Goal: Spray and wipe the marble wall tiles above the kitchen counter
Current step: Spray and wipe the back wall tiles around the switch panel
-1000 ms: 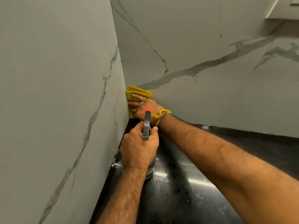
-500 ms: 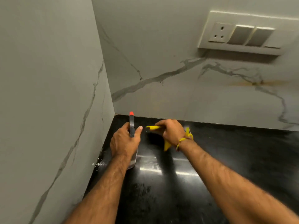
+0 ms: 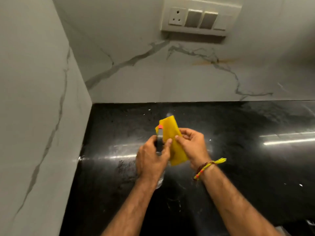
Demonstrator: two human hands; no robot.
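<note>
My left hand (image 3: 150,160) grips a spray bottle (image 3: 159,142) with a grey head and an orange nozzle tip; its clear body pokes out below my wrist. My right hand (image 3: 192,145) pinches a folded yellow cloth (image 3: 172,133) held in front of the nozzle, above the black counter (image 3: 238,159). White marble wall tiles (image 3: 153,79) with grey veins rise behind the counter, and a second tiled wall (image 3: 34,99) stands on the left. A brownish streak (image 3: 214,61) marks the back tiles under the switch plate.
A white socket-and-switch plate (image 3: 198,18) sticks out from the back wall at the top. The glossy counter shows wet smears and small white specks. The two walls meet in a corner at the counter's far left.
My right hand took the cloth off the corner tiles and brought it over the counter, then opened it flat in front of the nozzle. Both hands moved right, away from the corner.
</note>
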